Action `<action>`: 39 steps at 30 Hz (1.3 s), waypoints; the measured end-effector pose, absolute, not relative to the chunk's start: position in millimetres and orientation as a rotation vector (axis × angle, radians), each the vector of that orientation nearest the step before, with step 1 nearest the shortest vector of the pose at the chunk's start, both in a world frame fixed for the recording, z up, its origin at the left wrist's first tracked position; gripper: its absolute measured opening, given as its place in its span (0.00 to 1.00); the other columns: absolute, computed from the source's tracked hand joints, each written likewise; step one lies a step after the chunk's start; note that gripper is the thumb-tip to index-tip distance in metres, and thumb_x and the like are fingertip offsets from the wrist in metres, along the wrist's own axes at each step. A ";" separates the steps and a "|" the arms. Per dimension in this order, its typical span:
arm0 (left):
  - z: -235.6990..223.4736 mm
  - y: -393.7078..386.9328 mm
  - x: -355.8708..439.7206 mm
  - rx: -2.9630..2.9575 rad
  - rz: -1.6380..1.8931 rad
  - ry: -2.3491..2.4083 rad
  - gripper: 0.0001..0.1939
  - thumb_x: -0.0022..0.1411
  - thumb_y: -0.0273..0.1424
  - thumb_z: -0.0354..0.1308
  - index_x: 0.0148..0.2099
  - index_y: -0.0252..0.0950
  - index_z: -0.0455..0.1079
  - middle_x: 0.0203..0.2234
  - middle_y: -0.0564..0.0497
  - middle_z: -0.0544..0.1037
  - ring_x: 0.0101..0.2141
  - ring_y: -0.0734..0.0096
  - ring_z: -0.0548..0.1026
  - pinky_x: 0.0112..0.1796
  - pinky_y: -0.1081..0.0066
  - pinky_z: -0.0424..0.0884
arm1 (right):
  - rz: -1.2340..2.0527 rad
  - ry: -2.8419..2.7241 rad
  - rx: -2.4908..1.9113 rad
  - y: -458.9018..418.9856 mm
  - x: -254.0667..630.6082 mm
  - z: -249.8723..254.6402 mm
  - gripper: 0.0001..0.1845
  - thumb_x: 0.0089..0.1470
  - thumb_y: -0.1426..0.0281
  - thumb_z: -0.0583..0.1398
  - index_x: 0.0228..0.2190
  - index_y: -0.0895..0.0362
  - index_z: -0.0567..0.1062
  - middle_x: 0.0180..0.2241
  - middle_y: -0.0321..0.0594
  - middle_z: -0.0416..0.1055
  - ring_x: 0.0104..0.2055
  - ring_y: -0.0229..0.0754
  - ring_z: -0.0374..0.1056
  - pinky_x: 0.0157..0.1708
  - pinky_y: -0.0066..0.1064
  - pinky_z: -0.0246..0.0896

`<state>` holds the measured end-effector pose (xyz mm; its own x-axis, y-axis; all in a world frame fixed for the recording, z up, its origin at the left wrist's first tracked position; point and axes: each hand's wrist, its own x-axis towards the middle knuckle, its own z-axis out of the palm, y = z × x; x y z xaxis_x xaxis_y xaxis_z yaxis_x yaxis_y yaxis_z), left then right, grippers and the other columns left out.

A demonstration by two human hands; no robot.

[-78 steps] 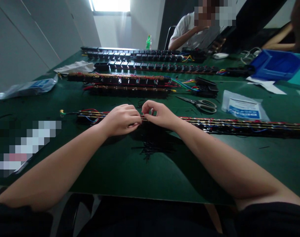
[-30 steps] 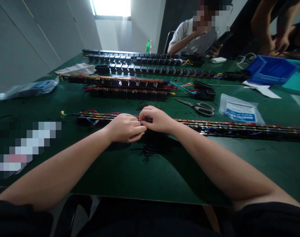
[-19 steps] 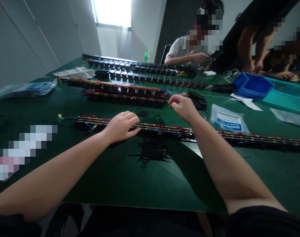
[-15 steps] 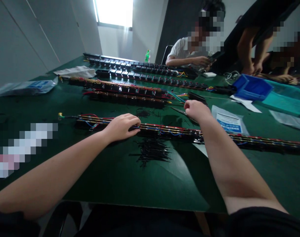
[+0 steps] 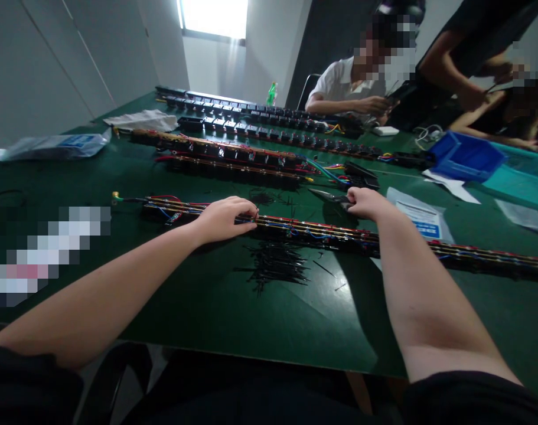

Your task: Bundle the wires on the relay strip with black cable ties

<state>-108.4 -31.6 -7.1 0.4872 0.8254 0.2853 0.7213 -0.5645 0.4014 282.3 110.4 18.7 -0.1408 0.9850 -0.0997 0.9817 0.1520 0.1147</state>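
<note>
A long black strip [image 5: 317, 228], with red, yellow and blue wires along its top, runs across the green table [image 5: 206, 319]. My left hand [image 5: 231, 217] is closed around its left part, thumb on the near side and fingers over the top. Beyond the strip, my right hand [image 5: 364, 203] is closed on the dark handles of a pair of pliers [image 5: 328, 196], whose pointed jaws face left. Nearer to me lies a pile of thin black cable ties [image 5: 280, 264]. Small black offcuts [image 5: 266, 196] are scattered behind the strip.
More wired strips [image 5: 233, 154] lie farther back. On the right are a labelled plastic bag [image 5: 421, 217], a blue bin [image 5: 466, 156] and a teal tray [image 5: 521, 180]. Another bag [image 5: 60, 144] lies at left. Co-workers [image 5: 339, 88] are across the table.
My right hand has closed on the pliers and drawn them slightly clear of the table clutter. My left hand stays on the strip. The whole view has shifted a little.
</note>
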 end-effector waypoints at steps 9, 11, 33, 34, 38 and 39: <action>-6.6 -34.0 -106.8 2.459 0.819 1.329 0.19 0.64 0.37 0.58 0.57 0.40 0.71 0.50 0.48 0.78 0.51 0.61 0.74 0.53 0.58 0.71 | 0.250 2.660 1.989 85.4 260.7 48.0 0.11 0.48 0.66 0.59 0.25 0.53 0.60 0.24 0.34 0.65 0.26 0.38 0.58 0.28 0.30 0.49; -7.0 -34.6 -105.5 2.445 0.875 1.341 0.20 0.64 0.36 0.59 0.57 0.40 0.71 0.49 0.48 0.79 0.50 0.61 0.74 0.52 0.58 0.71 | 0.210 2.716 1.957 75.6 256.3 54.1 0.15 0.47 0.61 0.61 0.28 0.53 0.60 0.26 0.35 0.66 0.27 0.38 0.59 0.28 0.29 0.50; -14.7 -34.5 -95.3 2.390 1.306 1.259 0.06 0.61 0.34 0.63 0.39 0.40 0.79 0.38 0.51 0.83 0.41 0.66 0.79 0.47 0.60 0.72 | -0.053 2.711 1.354 -16.3 205.7 71.1 0.26 0.50 0.44 0.60 0.23 0.54 0.71 0.34 0.37 0.71 0.30 0.38 0.63 0.27 0.30 0.50; -14.8 -34.4 -94.8 2.381 1.315 1.252 0.06 0.62 0.34 0.63 0.38 0.40 0.79 0.38 0.51 0.83 0.41 0.67 0.79 0.47 0.61 0.73 | -0.056 2.703 1.343 -18.0 204.1 71.2 0.25 0.50 0.44 0.61 0.23 0.54 0.71 0.33 0.37 0.71 0.30 0.38 0.63 0.27 0.30 0.50; -14.6 -33.9 -94.3 2.338 1.345 1.251 0.06 0.62 0.33 0.62 0.38 0.39 0.79 0.37 0.51 0.83 0.40 0.68 0.79 0.46 0.63 0.74 | -0.038 2.701 1.298 -24.6 195.5 69.0 0.22 0.51 0.47 0.61 0.24 0.54 0.73 0.33 0.37 0.71 0.30 0.38 0.63 0.26 0.30 0.48; -14.4 -33.9 -94.3 2.327 1.350 1.255 0.05 0.62 0.33 0.62 0.38 0.39 0.79 0.37 0.51 0.83 0.40 0.69 0.79 0.46 0.64 0.74 | -0.031 2.703 1.294 -26.5 192.7 68.4 0.22 0.51 0.47 0.60 0.24 0.54 0.73 0.33 0.37 0.72 0.30 0.38 0.64 0.26 0.30 0.47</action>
